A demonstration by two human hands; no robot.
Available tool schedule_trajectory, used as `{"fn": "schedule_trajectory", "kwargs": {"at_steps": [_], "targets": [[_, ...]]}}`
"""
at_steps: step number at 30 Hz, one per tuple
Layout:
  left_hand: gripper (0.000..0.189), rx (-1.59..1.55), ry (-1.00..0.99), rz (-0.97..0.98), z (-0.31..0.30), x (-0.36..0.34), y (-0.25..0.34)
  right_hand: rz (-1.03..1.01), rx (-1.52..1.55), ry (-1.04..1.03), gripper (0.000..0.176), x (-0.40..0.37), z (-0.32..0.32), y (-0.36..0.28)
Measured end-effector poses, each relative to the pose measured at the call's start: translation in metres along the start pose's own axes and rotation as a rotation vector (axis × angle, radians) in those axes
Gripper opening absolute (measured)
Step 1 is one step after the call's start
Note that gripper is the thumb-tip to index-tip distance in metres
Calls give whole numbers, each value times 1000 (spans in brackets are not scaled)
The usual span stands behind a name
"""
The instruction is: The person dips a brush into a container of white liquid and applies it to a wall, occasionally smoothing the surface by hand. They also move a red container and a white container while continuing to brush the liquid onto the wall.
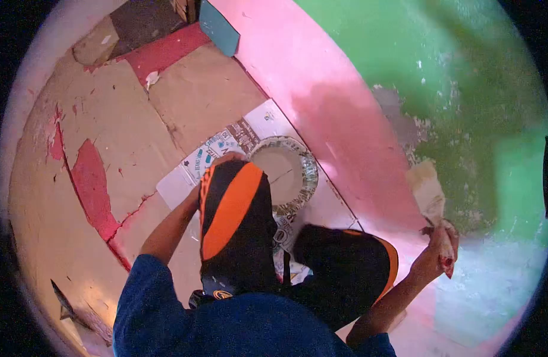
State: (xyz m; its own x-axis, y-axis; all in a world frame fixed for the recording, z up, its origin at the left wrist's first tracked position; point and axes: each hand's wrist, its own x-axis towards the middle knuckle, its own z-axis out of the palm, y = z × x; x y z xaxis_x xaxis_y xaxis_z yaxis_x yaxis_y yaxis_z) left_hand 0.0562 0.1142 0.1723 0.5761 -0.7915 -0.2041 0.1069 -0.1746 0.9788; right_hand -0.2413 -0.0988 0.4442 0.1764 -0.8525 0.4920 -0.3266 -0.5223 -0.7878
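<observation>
My right hand point(430, 257) is wrapped round the handle of a wide paintbrush point(433, 202), whose pale, paint-coated head points up against the green wall point(494, 178). The handle's red end sticks out below my fist. Between my knees and the wall stands a round bucket point(311, 169) with a paint-crusted rim, holding greyish-white paint. My left hand point(231, 157) shows only in part beyond my left knee, right by the bucket's near left rim; its fingers are mostly hidden.
A printed cardboard sheet point(208, 156) lies under the bucket. Brown paper point(205, 89), torn over a red floor, spreads to the left. A pink band point(339, 113) runs along the wall's foot. A teal panel point(219, 28) stands at the top. Grey patches point(396, 113) mark the wall.
</observation>
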Motion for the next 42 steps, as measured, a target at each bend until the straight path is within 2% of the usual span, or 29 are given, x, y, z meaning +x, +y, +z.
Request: {"fn": "schedule_trajectory", "kwargs": {"at_steps": [1, 3, 4, 5, 6, 7, 8, 9, 10, 11, 13, 15, 17, 18, 20, 21, 23, 24, 25, 27, 28, 31, 34, 36, 37, 39, 40, 41, 42], "targets": [[34, 275, -1, 146, 4, 34, -55, 15, -16, 11, 15, 1, -2, 6], [34, 437, -126, 185, 12, 43, -18, -147, -261, -137, 18, 2, -7, 24], [34, 445, -148, 179, 14, 46, -12, -95, -251, -183, 20, -4, 3, 26], [36, 479, -219, 220, 16, 52, -6, 37, -93, -174, 17, -11, 21, 28], [39, 510, -287, 261, 18, 57, 0, 62, -162, -255, 17, -15, 22, 49], [39, 518, -293, 263, 24, 62, 11, 54, -89, -338, 15, -18, 26, 81], [40, 342, -404, 142, 32, 65, 24, 109, -109, -429, 13, -21, 38, 85], [42, 164, -508, 14, 38, 67, 33, 241, 71, -417, 14, -27, 55, 92], [44, 8, -632, -104, 41, 74, 38, 248, 59, -490, 17, -30, 66, 114], [44, 15, -628, -111, 45, 78, 43, 322, 79, -594, 18, -32, 77, 129], [40, -440, -851, -419, 53, 83, 49, 438, 101, -773, 19, -35, 104, 153], [33, -375, -837, -461, 50, 93, 65, 495, 107, -857, 19, -37, 131, 172], [31, 203, -487, -231, 43, 102, 65, 345, 251, -959, 18, -43, 155, 181], [31, 195, -449, -240, 34, 108, 53, 333, 263, -996, 18, -45, 165, 181], [36, 507, -244, -134, 13, 120, 11, 243, 301, -1112, 19, -49, 184, 182], [36, 511, -234, -146, 15, 116, 3, 246, 312, -1123, 19, -53, 193, 185], [42, 513, -1, 23, 24, 104, -8, 24, 210, -1316, 19, -58, 211, 193], [46, 499, -43, -121, 29, 101, -10, -34, 235, -1325, 19, -63, 219, 195], [46, 497, -36, -128, 32, 101, -15, -35, 239, -1335, 19, -66, 228, 198], [53, 511, -44, -164, 34, 96, -26, -299, -117, -1571, 17, -72, 245, 201], [60, 542, -111, -192, 27, 101, -29, -296, -108, -1577, 17, -75, 251, 205], [56, 595, -186, -179, 21, 100, -30, -421, -121, -1584, 16, -84, 261, 213], [54, 609, -156, -140, 19, 95, -22, -327, -270, -1662, 20, -84, 258, 219], [54, 536, -198, -164, 15, 98, -19, -73, 137, -1465, 18, -82, 249, 233], [54, 482, -241, -178, 12, 101, -17, -75, 130, -1485, 18, -74, 242, 234], [53, 389, -278, -220, 7, 106, -10, 388, 273, -1420, 19, -51, 225, 219], [52, 413, -232, -192, 7, 109, -9, 502, 281, -1343, 17, -45, 216, 208], [50, 439, -189, -157, 6, 115, -9, 495, 264, -1344, 17, -45, 210, 209], [52, 428, -223, -165, 4, 123, -6, 651, 223, -1268, 16, -44, 203, 210]]}}
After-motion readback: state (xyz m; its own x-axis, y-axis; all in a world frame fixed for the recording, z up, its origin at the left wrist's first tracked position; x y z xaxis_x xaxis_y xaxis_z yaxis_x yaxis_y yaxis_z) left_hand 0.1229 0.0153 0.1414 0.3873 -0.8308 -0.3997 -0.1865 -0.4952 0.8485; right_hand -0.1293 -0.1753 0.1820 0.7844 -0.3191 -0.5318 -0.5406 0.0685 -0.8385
